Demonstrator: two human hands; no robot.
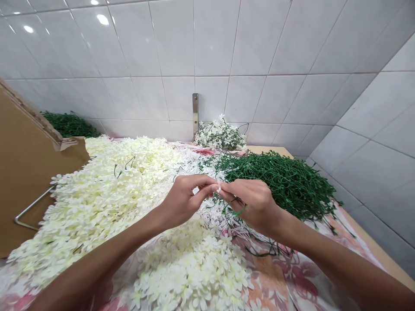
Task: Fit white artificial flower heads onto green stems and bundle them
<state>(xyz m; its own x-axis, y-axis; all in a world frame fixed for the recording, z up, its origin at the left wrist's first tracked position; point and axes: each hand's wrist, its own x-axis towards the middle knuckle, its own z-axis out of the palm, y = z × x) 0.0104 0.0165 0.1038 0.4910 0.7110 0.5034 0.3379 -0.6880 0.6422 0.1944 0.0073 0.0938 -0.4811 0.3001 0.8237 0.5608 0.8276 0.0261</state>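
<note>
- From my seat behind the head camera, I have the left hand [186,198] just left of the right hand [254,201], fingertips meeting near the middle of the view.
- The left hand is in a narrow pinch, thumb and forefinger closed on a small white piece [218,188].
- The right hand pinches that same piece from the other side; I can't make out its exact shape, since the fingers cover most of it.
- I see a bit of green stem [240,211] poking out under the right palm; whether it joins the white piece I cannot tell.
- Beneath the hands I find a scatter of thin white stalks [212,211], raised above which the piece is held.
- Just beyond the right hand I have a big heap of green stems [279,185].
- Nearest me, between the forearms, is a mound of cream petals [194,270], and a wider spread of cream flowers [119,185] fills the left.
- All this lies on a flowered cloth [303,280] over the tabletop [394,268], whose bare edge shows at right.
- Farther back I see a white-flowered bunch [222,136] beside a metal bracket [195,112] on the tiled wall [214,52].
- At far left I get a cardboard box [26,177], with dark greenery [69,124] behind it.
</note>
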